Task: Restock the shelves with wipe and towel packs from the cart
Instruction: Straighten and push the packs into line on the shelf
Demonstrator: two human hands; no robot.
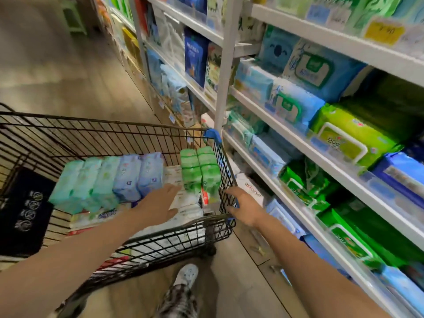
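Two bare forearms reach forward from the bottom edge. Left hand (158,203), fingers straight and holding nothing, hovers over the packs (128,177) standing in a row inside the cart (91,134), just beside the green packs (199,171). Right hand (242,207) curls round the cart's right wire wall. Shelves (252,103) of wipes stand just right of the cart. Likely step: choosing a pack. Next, the left hand must close on one and lift it clear of the wires.
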